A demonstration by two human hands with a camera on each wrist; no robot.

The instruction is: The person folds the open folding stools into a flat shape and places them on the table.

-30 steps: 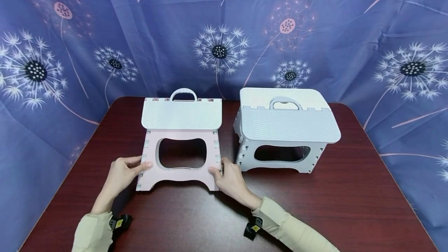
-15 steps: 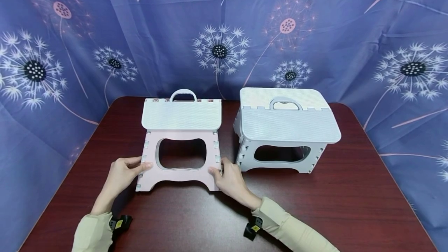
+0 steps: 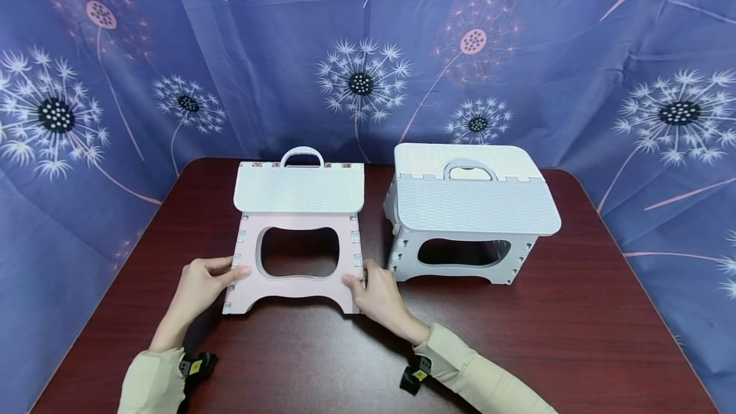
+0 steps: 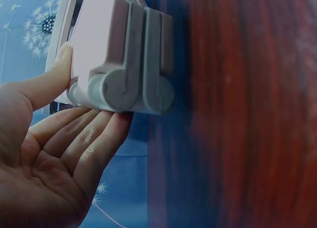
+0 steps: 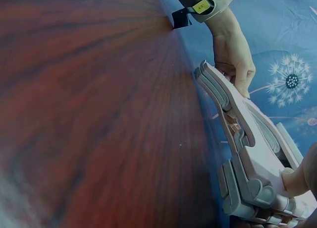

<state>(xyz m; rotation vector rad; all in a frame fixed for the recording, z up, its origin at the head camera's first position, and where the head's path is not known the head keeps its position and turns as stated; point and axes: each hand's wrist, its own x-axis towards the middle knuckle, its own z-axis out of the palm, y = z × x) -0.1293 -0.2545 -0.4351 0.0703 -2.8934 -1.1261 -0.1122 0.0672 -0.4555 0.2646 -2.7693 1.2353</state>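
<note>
A folding step stool [image 3: 299,287] with a pale pink leg panel, white ribbed top and carry handle stands at the left of the head view. Its layered panels lie close together in the left wrist view. My left hand [image 3: 201,283] grips the left leg edge, thumb on the front face and fingers around the side. On the opposite leg edge, my right hand [image 3: 379,292] pinches with the thumb in front; its other fingers are mostly hidden behind. The right wrist view catches my right thumb [image 5: 296,181] pressed against the pink panel.
A second, grey-white step stool [image 3: 477,203] stands unfolded to the right, close to my right hand. Both stools are at the back of a dark red wooden table [image 3: 552,337]. A blue dandelion-print curtain [image 3: 259,82] hangs behind and at the sides.
</note>
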